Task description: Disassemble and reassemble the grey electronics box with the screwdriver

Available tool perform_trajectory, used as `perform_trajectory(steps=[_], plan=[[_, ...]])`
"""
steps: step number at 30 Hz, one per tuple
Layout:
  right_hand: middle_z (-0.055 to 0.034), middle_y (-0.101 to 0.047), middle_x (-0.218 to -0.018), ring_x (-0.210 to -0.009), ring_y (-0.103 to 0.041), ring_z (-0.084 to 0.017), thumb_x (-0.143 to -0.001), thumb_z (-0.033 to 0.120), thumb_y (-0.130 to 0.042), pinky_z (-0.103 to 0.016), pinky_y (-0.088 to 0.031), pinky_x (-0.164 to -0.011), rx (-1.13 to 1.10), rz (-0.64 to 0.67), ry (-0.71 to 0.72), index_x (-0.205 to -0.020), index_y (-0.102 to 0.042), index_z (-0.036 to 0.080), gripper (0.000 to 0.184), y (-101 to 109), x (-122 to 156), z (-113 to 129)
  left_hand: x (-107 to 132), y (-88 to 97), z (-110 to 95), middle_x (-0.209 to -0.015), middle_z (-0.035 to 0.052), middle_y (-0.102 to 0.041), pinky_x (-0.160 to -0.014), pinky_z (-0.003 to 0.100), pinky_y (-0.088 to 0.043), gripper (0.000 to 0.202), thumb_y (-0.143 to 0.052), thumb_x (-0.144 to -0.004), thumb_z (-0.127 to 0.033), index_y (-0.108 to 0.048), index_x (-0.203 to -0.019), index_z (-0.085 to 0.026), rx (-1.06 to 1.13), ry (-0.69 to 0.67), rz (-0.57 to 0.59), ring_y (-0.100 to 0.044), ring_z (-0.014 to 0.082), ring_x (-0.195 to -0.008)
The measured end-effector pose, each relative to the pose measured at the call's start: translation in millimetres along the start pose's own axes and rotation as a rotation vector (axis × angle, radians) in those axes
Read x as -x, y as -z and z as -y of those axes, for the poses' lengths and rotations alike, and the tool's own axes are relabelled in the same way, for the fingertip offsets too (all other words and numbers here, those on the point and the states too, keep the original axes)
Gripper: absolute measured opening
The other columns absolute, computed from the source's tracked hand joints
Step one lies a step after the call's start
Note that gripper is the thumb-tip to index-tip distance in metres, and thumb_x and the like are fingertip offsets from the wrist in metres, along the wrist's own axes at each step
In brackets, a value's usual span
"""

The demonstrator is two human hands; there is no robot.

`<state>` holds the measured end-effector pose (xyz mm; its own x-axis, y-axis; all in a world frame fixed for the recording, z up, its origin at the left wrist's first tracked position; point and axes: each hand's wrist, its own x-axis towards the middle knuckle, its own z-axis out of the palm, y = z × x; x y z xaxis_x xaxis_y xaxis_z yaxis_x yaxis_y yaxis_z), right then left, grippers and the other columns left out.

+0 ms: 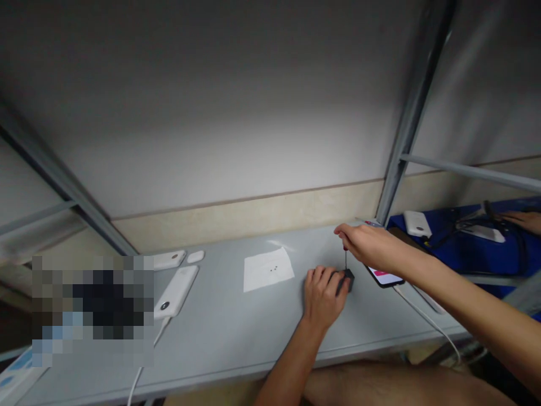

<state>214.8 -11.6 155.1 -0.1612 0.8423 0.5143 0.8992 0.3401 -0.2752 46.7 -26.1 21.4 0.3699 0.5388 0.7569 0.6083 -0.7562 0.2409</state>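
Observation:
My left hand (323, 296) lies on the grey table (236, 332) with its fingers curled round a small black object (347, 278), holding it down. Above it, my right hand (368, 246) pinches a thin screwdriver (346, 260) that stands upright with its tip on the black object. A white sheet of paper (267, 269) with a few tiny dark screws on it lies just left of my left hand. A phone (385, 277) with a lit screen lies under my right wrist, with a white cable running from it.
A long white power bank (176, 291) with a cable, a smaller white device (168, 259) and a small white case (195, 256) lie at the left. A metal frame post (401, 146) stands at the right. Beyond it, another person's hand (524, 220) rests on a blue surface.

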Motion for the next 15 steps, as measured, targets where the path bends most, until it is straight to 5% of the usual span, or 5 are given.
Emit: perform_trajectory(steps=[3,9,12,15], plan=[[-0.009,-0.075,-0.07,-0.062,-0.072,-0.027,-0.096,0.024,-0.055,-0.031,-0.041,-0.057,0.252,0.25,0.161,-0.104,-0.069,0.018,0.017,9.4,-1.6,10.6,0.5,-1.8,1.7,-0.096,0.006,-0.074,-0.078,0.04,-0.042,0.007,-0.066,-0.097,-0.024,-0.069,-0.102,-0.021,0.004,-0.023,-0.009,-0.062,0.0238,-0.091],[-0.0219,-0.078,-0.086,-0.084,-0.077,-0.035,-0.106,0.033,-0.043,-0.039,-0.054,-0.069,0.498,0.403,0.176,-0.099,-0.07,0.011,0.036,26.4,-12.5,31.8,2.5,-5.6,3.4,-0.098,0.005,-0.075,-0.081,0.04,-0.044,0.007,-0.068,-0.095,-0.019,-0.069,-0.103,-0.02,-0.008,-0.046,-0.022,-0.063,0.0231,-0.093],[-0.0211,-0.077,-0.109,-0.103,-0.075,-0.034,-0.098,0.015,-0.047,-0.039,-0.056,-0.078,0.459,0.607,0.186,-0.109,-0.071,0.012,0.027,35.5,-20.7,29.8,3.4,-6.6,3.5,-0.099,0.0048,-0.075,-0.082,0.04,-0.044,0.008,-0.066,-0.096,-0.02,-0.068,-0.104,-0.021,-0.018,-0.043,-0.015,-0.063,0.0233,-0.095],[-0.0182,-0.073,-0.125,-0.119,-0.069,-0.031,-0.094,0.011,-0.048,-0.039,-0.054,-0.092,0.336,0.671,0.202,-0.124,-0.068,0.014,0.036,40.9,-22.7,26.0,3.7,-6.3,2.6,-0.101,0.0056,-0.075,-0.082,0.041,-0.045,0.011,-0.065,-0.096,-0.019,-0.067,-0.107,-0.02,-0.015,-0.021,0.011,-0.063,0.0242,-0.095]])
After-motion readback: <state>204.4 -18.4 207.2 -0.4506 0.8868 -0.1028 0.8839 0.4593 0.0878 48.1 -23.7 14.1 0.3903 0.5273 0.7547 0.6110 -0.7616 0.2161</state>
